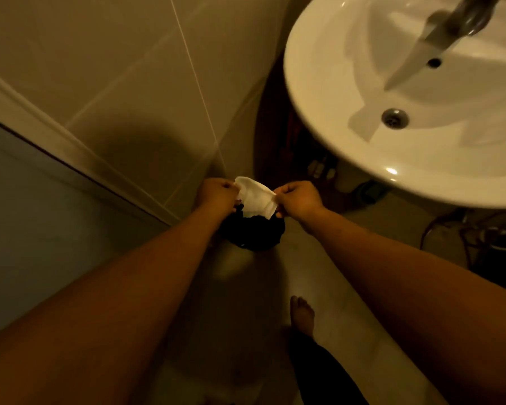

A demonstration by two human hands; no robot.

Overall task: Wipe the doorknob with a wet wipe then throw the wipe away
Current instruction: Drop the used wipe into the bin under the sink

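Observation:
A white wet wipe (256, 198) is stretched between both hands. My left hand (216, 195) pinches its left edge and my right hand (300, 200) pinches its right edge. Directly below the wipe stands a small bin lined with a black bag (253, 233) on the floor, in the corner by the tiled wall. The doorknob is not in view.
A white washbasin (333, 141) with a metal tap (462, 21) overhangs at the upper right. Beige wall tiles (129, 68) rise on the left above a pale door or panel (41, 214). My bare foot (301, 312) rests on the tiled floor. Dark clutter and cables lie under the basin.

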